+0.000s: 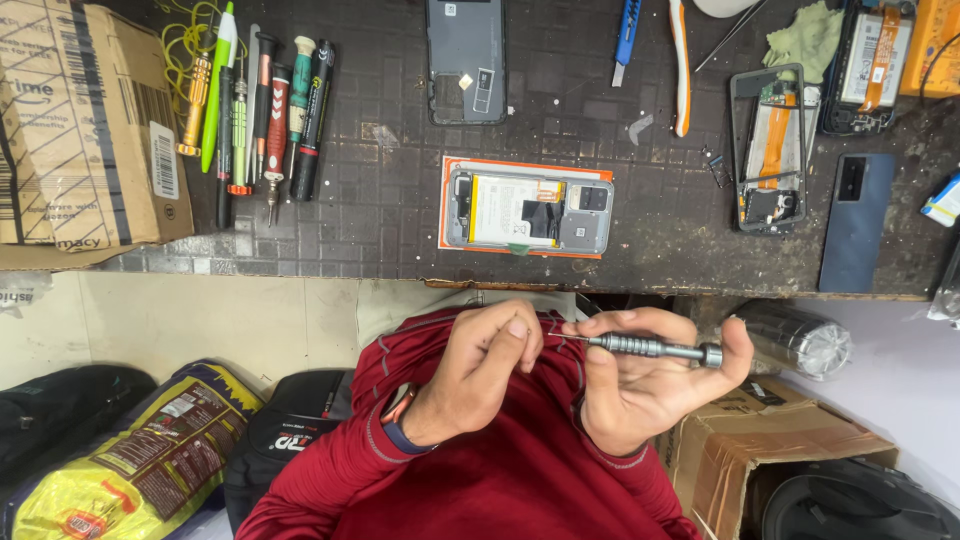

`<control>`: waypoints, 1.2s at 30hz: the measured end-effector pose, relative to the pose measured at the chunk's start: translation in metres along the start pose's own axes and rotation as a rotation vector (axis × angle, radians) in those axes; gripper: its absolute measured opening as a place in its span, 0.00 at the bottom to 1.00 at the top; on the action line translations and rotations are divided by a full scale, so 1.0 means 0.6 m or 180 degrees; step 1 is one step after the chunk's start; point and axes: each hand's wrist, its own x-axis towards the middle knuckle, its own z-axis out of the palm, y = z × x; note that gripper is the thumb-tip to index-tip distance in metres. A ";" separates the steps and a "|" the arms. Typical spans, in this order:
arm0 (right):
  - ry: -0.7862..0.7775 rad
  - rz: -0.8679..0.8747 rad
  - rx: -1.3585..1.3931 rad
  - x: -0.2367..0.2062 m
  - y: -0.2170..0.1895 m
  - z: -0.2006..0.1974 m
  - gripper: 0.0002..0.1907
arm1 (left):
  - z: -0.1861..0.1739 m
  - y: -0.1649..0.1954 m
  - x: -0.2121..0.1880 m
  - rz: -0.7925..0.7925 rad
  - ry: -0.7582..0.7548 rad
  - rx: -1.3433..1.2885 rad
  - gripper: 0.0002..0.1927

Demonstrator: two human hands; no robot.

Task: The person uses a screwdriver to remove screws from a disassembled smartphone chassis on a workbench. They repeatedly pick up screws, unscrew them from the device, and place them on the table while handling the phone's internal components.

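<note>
Nearest to the camera, the right hand [640, 385] grips a grey metal precision screwdriver [655, 348], held level above the lap, with its round cap against the index finger. The left hand [480, 365] is curled, and its fingertips [515, 328] pinch the thin tip of the screwdriver (I cannot tell if a small part is between them). Both arms wear red sleeves [480, 470]. Below the right hand stands an open cardboard box [790, 450].

Further away, on the dark work mat [380, 190], lies an opened phone [528, 210] with its battery exposed. Behind it lies a grey back cover [466, 60]. At the left lies a row of screwdrivers and tools [260, 110], and at the right 1 more disassembled phone [768, 148].
</note>
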 end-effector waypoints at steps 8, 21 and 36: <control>-0.0156 -0.0136 -0.0056 0.001 -0.002 0.007 0.49 | 0.008 -0.003 -0.001 -0.0036 -0.0024 -0.0335 0.21; -0.0411 -0.0275 -0.0312 0.015 -0.001 0.008 0.48 | 0.008 0.011 0.003 -0.0053 -0.0030 0.0035 0.20; -0.0668 -0.0926 -0.0868 0.029 -0.006 0.023 0.47 | 0.001 0.012 0.005 0.0092 0.0054 0.0482 0.19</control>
